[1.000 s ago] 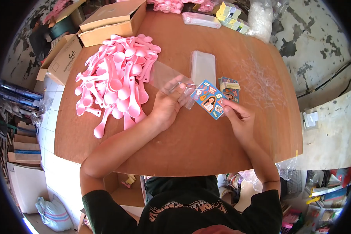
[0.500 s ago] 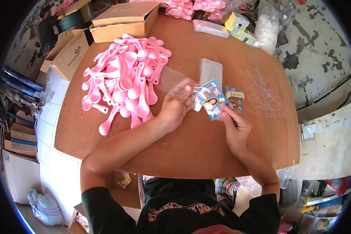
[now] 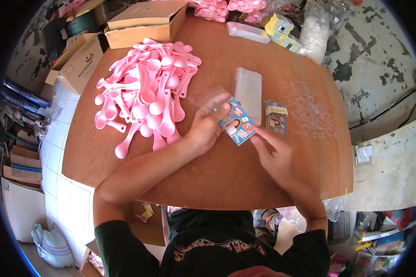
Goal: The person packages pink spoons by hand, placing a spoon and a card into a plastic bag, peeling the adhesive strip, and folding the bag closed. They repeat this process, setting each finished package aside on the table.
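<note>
My left hand (image 3: 207, 130) is closed on a clear plastic bag (image 3: 210, 98), its thumb lying over the upper left end of a blue printed card (image 3: 238, 123). With fingertips pinched on the card's lower right edge, my right hand (image 3: 276, 154) holds it at the bag's mouth. How far the card sits inside the bag is hard to make out. Behind it lies a stack of clear bags (image 3: 248, 90). A banded bundle of similar cards (image 3: 276, 122) rests just right of the held card.
Pink measuring spoons (image 3: 148, 92) are heaped on the table's left side. Thin clear strands (image 3: 309, 108) lie scattered at the right. Along the back stand a cardboard box (image 3: 143, 27), a pack of clear sleeves (image 3: 248, 32) and yellow card bundles (image 3: 282, 32).
The card has moved left, away from the banded bundle and against the bag in my left hand. My right hand has travelled with it. The view has shifted slightly.
</note>
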`<state>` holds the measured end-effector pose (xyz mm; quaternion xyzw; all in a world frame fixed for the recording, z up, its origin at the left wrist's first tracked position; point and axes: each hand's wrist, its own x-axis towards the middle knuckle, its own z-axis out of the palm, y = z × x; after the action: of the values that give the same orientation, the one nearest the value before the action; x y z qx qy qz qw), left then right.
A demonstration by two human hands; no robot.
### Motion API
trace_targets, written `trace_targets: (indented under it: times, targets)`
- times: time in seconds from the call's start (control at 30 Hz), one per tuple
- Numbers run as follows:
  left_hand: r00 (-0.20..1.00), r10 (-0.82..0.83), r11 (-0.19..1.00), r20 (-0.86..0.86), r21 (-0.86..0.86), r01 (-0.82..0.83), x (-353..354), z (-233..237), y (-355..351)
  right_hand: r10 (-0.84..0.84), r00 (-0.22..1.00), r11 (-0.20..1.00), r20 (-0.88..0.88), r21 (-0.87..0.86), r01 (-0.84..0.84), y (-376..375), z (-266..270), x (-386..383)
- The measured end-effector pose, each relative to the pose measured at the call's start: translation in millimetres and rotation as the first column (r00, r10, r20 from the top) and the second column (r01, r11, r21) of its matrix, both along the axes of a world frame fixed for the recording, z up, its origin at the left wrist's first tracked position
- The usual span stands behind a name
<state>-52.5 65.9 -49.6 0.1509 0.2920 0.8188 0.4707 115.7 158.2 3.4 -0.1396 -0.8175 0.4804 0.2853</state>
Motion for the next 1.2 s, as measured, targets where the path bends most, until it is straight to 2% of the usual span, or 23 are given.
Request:
trace_targets:
  times: [0.03, 0.07, 0.1, 0.13, 0.17, 0.2, 0.27, 0.37, 0.5, 0.57, 0.67, 0.7, 0.77, 0.8, 0.87, 0.9, 0.93, 0.97, 1.0, 1.03, 1.1, 1.13, 1.2]
  targets:
    - [1.000, 0.006, 1.000, 0.003, 0.001, -0.006, -1, 0, 0, -0.043, 0.998, 0.937, -0.049, 0.345, 0.057, -7, 19, 12]
    - [1.000, 0.003, 1.000, 0.009, 0.002, -0.003, -2, 0, 0, -0.059, 0.992, 0.757, -0.112, 0.642, 0.118, -14, 37, 27]
    - [1.000, 0.003, 1.000, 0.016, 0.001, -0.003, -4, 0, -1, 0.021, 0.999, 0.557, -0.044, 0.830, 0.025, -15, 54, 59]
    - [1.000, 0.014, 1.000, 0.019, -0.006, -0.014, -4, -1, -1, 0.221, 0.925, 0.577, -0.308, 0.807, 0.130, -26, 54, 74]
    - [1.000, 0.008, 1.000, 0.016, -0.020, -0.008, -4, -2, 1, 0.387, 0.747, 0.620, -0.541, 0.752, 0.224, -35, 54, 86]
    - [1.000, -0.003, 0.999, 0.012, -0.033, 0.003, -3, -3, 2, 0.384, 0.748, 0.628, -0.542, 0.747, 0.219, -46, 61, 98]
    - [1.000, -0.009, 0.999, 0.002, -0.038, 0.009, -4, -3, 3, 0.755, 0.398, 0.364, -0.521, 0.838, 0.405, -65, 82, 115]
    - [0.999, -0.029, 0.999, -0.022, -0.024, 0.028, -1, -2, 2, 0.706, 0.335, 0.496, -0.624, 0.773, 0.396, -82, 101, 99]
    - [1.000, -0.007, 1.000, -0.023, -0.025, 0.006, 1, 6, 0, 0.658, 0.341, 0.508, -0.671, 0.730, 0.457, -83, 91, 98]
    - [1.000, -0.004, 0.999, -0.019, -0.033, 0.003, 0, 3, -1, 0.702, 0.098, 0.546, -0.705, 0.621, 0.562, -85, 96, 78]
    - [0.999, -0.008, 0.999, -0.046, -0.043, 0.006, 1, 0, 1, 0.673, 0.054, 0.590, -0.737, 0.579, 0.563, -87, 100, 69]
    - [0.999, -0.007, 0.999, -0.039, -0.043, 0.005, 1, 2, 1, 0.672, 0.054, 0.587, -0.739, 0.576, 0.569, -86, 97, 76]
    - [0.999, -0.004, 0.999, -0.032, -0.040, 0.003, 0, 4, 1, 0.709, 0.258, 0.529, -0.657, 0.736, 0.422, -79, 84, 94]
    - [0.999, -0.007, 0.998, -0.037, -0.056, 0.005, 1, 5, 1, 0.708, 0.264, 0.525, -0.655, 0.738, 0.423, -74, 78, 94]
    - [0.999, -0.010, 0.998, -0.042, -0.067, 0.008, 1, 5, 1, 0.641, 0.500, 0.445, -0.582, 0.813, 0.376, -64, 66, 93]
    - [0.999, -0.013, 0.998, -0.048, -0.059, 0.010, 1, 4, 2, 0.640, 0.502, 0.442, -0.582, 0.813, 0.379, -68, 69, 93]
    - [0.998, -0.012, 0.999, -0.056, -0.053, 0.009, 1, 3, 1, 0.120, 0.963, 0.387, -0.240, 0.905, 0.177, -75, 73, 92]
    - [0.998, -0.013, 0.998, -0.058, -0.054, 0.010, 0, 2, 1, -0.448, 0.851, 0.472, 0.274, 0.881, -0.035, -80, 76, 92]
    - [0.998, -0.019, 0.999, -0.063, -0.048, 0.016, 0, 1, 1, -0.215, 0.976, 0.630, 0.015, 0.766, 0.127, -46, 48, 63]
    - [0.997, -0.026, 0.999, -0.068, -0.041, 0.023, 0, 0, 1, -0.022, 0.954, 0.786, -0.299, 0.584, 0.201, -4, 19, 25]
    - [0.997, -0.022, 0.999, -0.079, -0.047, 0.018, 3, 2, 0, -0.156, 0.987, 0.956, -0.029, 0.246, 0.159, 12, 13, -2]
    - [0.996, -0.017, 0.999, -0.090, -0.053, 0.012, 3, 4, 0, -0.155, 0.987, 0.957, -0.033, 0.244, 0.159, 17, 6, -7]
    - [0.994, -0.022, 0.998, -0.103, -0.054, 0.017, 4, 6, 1, 0.002, 0.996, 0.966, 0.087, -0.258, 0.021, 24, -6, -10]
